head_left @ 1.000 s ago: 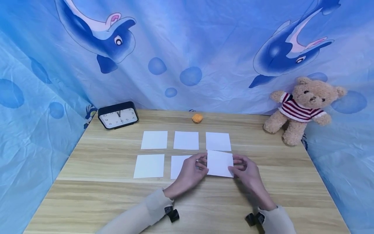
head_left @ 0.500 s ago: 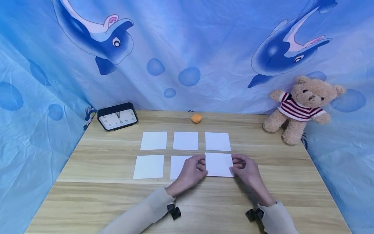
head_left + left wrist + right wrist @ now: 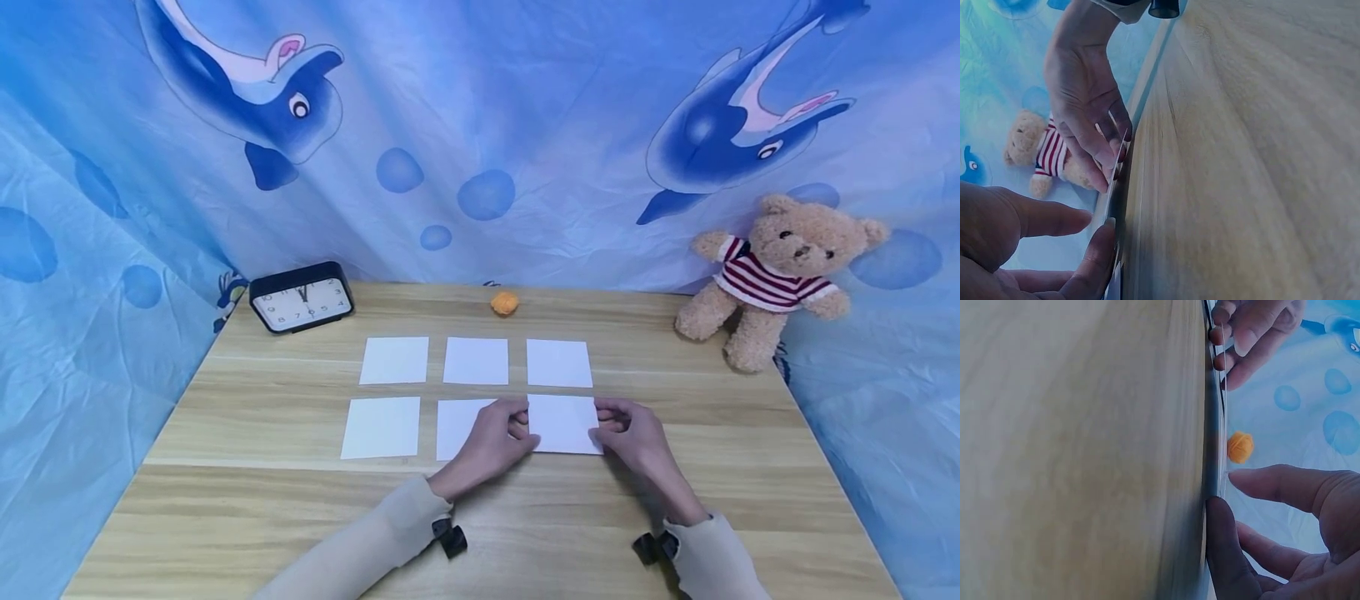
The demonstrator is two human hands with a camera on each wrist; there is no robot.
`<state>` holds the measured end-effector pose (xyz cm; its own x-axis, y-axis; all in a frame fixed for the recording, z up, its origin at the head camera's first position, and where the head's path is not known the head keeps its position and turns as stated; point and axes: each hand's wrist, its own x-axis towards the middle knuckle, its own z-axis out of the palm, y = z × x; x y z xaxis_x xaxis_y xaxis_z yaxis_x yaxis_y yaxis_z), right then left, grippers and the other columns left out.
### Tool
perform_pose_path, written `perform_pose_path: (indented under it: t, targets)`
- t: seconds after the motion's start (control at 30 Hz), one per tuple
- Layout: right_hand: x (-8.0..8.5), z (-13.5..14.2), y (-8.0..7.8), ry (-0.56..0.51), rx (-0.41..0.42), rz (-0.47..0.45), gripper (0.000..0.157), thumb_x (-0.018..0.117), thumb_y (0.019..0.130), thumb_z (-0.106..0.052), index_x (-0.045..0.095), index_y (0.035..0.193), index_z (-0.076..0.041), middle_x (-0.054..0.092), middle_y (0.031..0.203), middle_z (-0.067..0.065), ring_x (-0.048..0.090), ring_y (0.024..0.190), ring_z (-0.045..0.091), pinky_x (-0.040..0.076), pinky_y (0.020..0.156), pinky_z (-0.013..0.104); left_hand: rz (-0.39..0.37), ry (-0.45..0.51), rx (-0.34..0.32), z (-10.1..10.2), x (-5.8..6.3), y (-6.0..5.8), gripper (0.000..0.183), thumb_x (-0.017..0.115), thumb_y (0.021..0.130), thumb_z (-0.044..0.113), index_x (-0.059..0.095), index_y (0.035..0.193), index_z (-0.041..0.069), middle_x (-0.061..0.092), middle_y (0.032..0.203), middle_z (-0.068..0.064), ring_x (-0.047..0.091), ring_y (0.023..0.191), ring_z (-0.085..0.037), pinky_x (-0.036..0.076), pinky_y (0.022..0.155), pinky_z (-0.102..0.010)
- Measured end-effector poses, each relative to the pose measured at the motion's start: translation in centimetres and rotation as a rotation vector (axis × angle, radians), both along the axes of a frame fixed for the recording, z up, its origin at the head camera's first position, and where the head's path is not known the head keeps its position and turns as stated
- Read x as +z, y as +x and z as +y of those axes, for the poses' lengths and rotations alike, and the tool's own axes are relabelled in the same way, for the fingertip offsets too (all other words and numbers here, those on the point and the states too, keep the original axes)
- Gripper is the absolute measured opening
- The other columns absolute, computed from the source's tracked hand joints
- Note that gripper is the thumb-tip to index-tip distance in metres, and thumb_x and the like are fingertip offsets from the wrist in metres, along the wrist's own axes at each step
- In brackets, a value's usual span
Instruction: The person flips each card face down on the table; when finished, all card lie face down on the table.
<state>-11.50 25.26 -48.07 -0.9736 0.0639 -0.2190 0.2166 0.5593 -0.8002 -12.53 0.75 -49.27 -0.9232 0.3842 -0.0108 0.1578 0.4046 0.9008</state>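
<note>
A square white sheet of paper (image 3: pixel 564 423) lies between my two hands, at the right end of the front row. My left hand (image 3: pixel 489 440) pinches its left edge between thumb and fingers. At its right edge, my right hand (image 3: pixel 637 437) pinches in the same way. Both wrist views show the sheet edge-on, close over the tabletop with a dark shadow beneath. Thumbs sit on top and fingertips underneath. Next to my left hand lies another white square (image 3: pixel 459 427), partly covered by that hand.
Three white squares, including a middle one (image 3: pixel 476 361), form the back row; another (image 3: pixel 381 427) lies front left. Behind are a black clock (image 3: pixel 302 297), an orange crumpled ball (image 3: pixel 505 303) and a teddy bear (image 3: pixel 780 275). A blue dolphin curtain (image 3: pixel 555 150) surrounds the wooden table (image 3: pixel 300 517).
The held sheet has come down slightly and straightened; its far edge no longer overlaps the back-row square. Both hands keep their grip and have shifted only a little.
</note>
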Motion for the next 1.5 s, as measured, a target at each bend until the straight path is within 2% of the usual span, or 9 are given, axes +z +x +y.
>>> perform_pose_path:
  t: [0.2, 0.37, 0.57, 0.73, 0.87, 1.07, 1.23, 1.3, 1.5]
  targets:
    - [0.1, 0.1, -0.1, -0.011, 0.006, -0.025, 0.051, 0.080, 0.089, -0.007, 0.063, 0.136, 0.006, 0.070, 0.121, 0.023, 0.065, 0.090, 0.013, 0.053, 0.070, 0.015, 0.007, -0.015, -0.011, 0.1, 0.2, -0.2, 0.019, 0.077, 0.088, 0.003, 0.062, 0.092, -0.007, 0.066, 0.098, -0.017, 0.078, 0.084, -0.021, 0.059, 0.073, -0.020]
    - [0.0, 0.2, -0.1, -0.081, 0.001, -0.047, 0.054, 0.080, 0.088, -0.008, 0.062, 0.136, 0.009, 0.069, 0.123, 0.026, 0.063, 0.086, 0.008, 0.057, 0.066, 0.018, 0.008, -0.034, -0.017, 0.1, 0.1, -0.2, 0.022, 0.076, 0.090, 0.005, 0.058, 0.086, -0.007, 0.065, 0.093, -0.017, 0.075, 0.079, -0.015, 0.057, 0.067, -0.018]
    - [-0.1, 0.2, -0.1, -0.157, -0.021, -0.075, 0.055, 0.078, 0.090, -0.006, 0.060, 0.139, 0.008, 0.066, 0.126, 0.027, 0.061, 0.085, 0.006, 0.061, 0.066, 0.021, -0.003, -0.027, -0.010, 0.1, 0.2, -0.3, 0.020, 0.076, 0.090, 0.005, 0.060, 0.088, -0.006, 0.065, 0.097, -0.019, 0.074, 0.081, -0.017, 0.056, 0.068, -0.018]
    - [0.0, 0.2, -0.2, -0.141, -0.006, -0.069, 0.054, 0.078, 0.091, -0.009, 0.059, 0.139, 0.007, 0.066, 0.125, 0.026, 0.062, 0.086, 0.007, 0.061, 0.066, 0.021, -0.001, -0.041, -0.002, 0.1, 0.3, -0.4, 0.021, 0.075, 0.091, 0.005, 0.059, 0.088, -0.008, 0.064, 0.096, -0.019, 0.071, 0.078, -0.013, 0.054, 0.066, -0.018]
    - [0.1, 0.1, -0.3, -0.125, 0.007, -0.064, 0.053, 0.077, 0.093, -0.012, 0.060, 0.139, 0.007, 0.067, 0.123, 0.024, 0.063, 0.086, 0.009, 0.062, 0.066, 0.023, 0.022, -0.058, 0.004, 0.0, 0.3, -0.2, 0.022, 0.076, 0.091, 0.007, 0.059, 0.088, -0.007, 0.062, 0.095, -0.017, 0.070, 0.078, -0.010, 0.054, 0.071, -0.018]
    - [0.2, 0.1, -0.5, -0.107, 0.015, -0.058, 0.050, 0.075, 0.096, -0.014, 0.060, 0.139, 0.006, 0.066, 0.121, 0.021, 0.062, 0.087, 0.010, 0.063, 0.067, 0.026, 0.094, -0.099, 0.026, 0.0, 0.3, -0.1, 0.023, 0.078, 0.090, 0.009, 0.059, 0.088, -0.004, 0.062, 0.093, -0.014, 0.069, 0.089, -0.020, 0.050, 0.080, -0.024]
    - [0.5, 0.2, -0.4, -0.101, 0.026, -0.063, 0.051, 0.074, 0.097, -0.017, 0.059, 0.140, 0.006, 0.065, 0.121, 0.021, 0.062, 0.089, 0.011, 0.064, 0.069, 0.028, 0.159, -0.142, 0.040, 0.0, 0.5, 0.0, 0.021, 0.080, 0.089, 0.012, 0.066, 0.097, -0.001, 0.063, 0.092, -0.012, 0.063, 0.092, -0.022, 0.049, 0.082, -0.027]
    - [0.6, 0.2, -0.4, -0.090, 0.037, -0.063, 0.050, 0.073, 0.098, -0.018, 0.059, 0.140, 0.005, 0.065, 0.121, 0.021, 0.063, 0.091, 0.013, 0.064, 0.070, 0.029, 0.189, -0.153, 0.042, -0.1, 0.6, 0.0, 0.026, 0.081, 0.088, 0.014, 0.070, 0.107, -0.002, 0.064, 0.091, -0.011, 0.061, 0.092, -0.022, 0.050, 0.083, -0.027]
    - [1.2, 0.6, -0.4, -0.020, 0.075, -0.048, 0.048, 0.071, 0.100, -0.025, 0.059, 0.140, 0.000, 0.066, 0.125, 0.021, 0.067, 0.101, 0.022, 0.065, 0.073, 0.030, 0.248, -0.118, 0.013, -1.3, 1.1, 0.4, 0.043, 0.080, 0.090, 0.016, 0.070, 0.128, 0.000, 0.071, 0.108, -0.013, 0.068, 0.089, -0.024, 0.055, 0.079, -0.024]
